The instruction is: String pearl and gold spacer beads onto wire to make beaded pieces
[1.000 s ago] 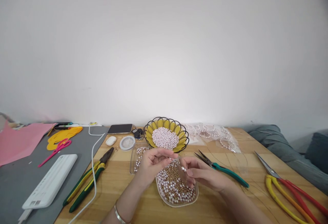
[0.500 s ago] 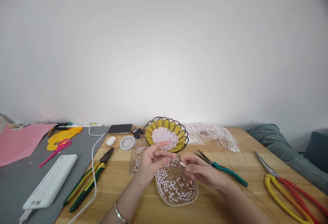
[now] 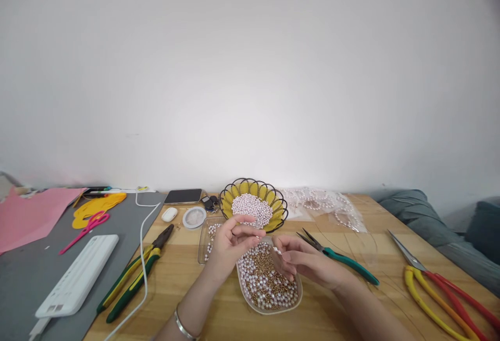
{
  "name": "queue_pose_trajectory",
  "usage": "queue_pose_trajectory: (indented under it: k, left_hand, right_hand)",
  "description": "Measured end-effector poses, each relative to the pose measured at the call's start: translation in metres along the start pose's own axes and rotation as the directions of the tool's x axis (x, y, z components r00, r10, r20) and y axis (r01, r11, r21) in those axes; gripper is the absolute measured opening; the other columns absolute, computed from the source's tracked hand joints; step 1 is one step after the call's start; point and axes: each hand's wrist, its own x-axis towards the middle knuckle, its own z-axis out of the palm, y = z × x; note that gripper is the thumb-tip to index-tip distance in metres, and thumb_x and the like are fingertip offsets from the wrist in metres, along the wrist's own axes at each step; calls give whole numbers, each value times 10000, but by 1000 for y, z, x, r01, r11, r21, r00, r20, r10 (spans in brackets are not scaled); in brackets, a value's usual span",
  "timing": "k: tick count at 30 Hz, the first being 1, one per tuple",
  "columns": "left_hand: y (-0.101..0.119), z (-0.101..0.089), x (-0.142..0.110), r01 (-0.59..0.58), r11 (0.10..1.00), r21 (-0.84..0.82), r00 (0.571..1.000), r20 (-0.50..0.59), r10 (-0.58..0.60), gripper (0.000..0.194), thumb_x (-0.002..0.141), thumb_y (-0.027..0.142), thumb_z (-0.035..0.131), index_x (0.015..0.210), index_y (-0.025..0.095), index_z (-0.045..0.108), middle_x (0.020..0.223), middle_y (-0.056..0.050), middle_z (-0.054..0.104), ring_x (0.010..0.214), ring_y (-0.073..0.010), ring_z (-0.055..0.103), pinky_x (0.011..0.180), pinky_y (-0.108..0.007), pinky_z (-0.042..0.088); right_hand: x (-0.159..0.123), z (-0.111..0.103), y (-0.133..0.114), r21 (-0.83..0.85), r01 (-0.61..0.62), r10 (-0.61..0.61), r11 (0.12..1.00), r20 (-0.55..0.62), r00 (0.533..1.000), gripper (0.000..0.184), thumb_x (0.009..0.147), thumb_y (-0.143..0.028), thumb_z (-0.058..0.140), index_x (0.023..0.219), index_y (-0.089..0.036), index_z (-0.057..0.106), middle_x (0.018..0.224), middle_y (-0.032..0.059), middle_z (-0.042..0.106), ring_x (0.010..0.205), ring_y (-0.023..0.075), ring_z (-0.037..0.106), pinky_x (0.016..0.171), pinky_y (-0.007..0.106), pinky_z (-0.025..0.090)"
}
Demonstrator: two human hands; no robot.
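Over the bead tray, my left hand is closed in a pinch, with what looks like one small pearl bead at its thumb and fingertips. My right hand faces it a short way off, fingers closed on a short string of pearl beads; most of the string is hidden by the fingers. Beneath both hands sits a white tray full of mixed pearl and gold beads. A clear box with pearl beads is partly behind my left hand. Just behind stands a black-and-yellow basket of small pinkish beads.
Green-handled long-nose pliers and large scissors lie right. Green-and-yellow pliers, a white cable, a power strip and pink scissors are left. At the back lie a phone, spool and plastic bags.
My left fingertips have drawn slightly left and down, away from the right hand, widening the gap between them. My right hand stays nearly in place with the beads.
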Motion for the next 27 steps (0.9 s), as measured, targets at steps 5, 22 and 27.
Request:
queue_pose_trajectory:
  k: [5,22,27]
  left_hand:
    - [4,0,-1,-11,997,82,999,38,8,236,801,227,837,1009,165,746,921,-103,837,900,-235,789,860,-334,601]
    - [3,-1,1,-40,998,55,999,35,38,250,777,232,866,972,168,722,889,-81,813,867,-211,760,825,-310,592]
    - [2,-2,1,-14,1000,6,998,57,14,340,765,220,876,1063,179,718,861,-61,811,753,-169,739,720,-257,576]
  right_hand:
    - [-1,-1,0,-9,-25,25,1000,12,1000,303,856,-352,761,753,-208,515,554,-87,468,503,95,424,552,223,387]
    - [-1,-2,1,2,-26,26,1000,16,1000,296,866,-347,759,758,-199,526,565,-78,469,510,95,427,557,225,386]
    - [-2,-1,1,6,-38,37,999,28,999,272,878,-366,753,813,-204,544,563,-86,461,502,95,419,549,221,388]
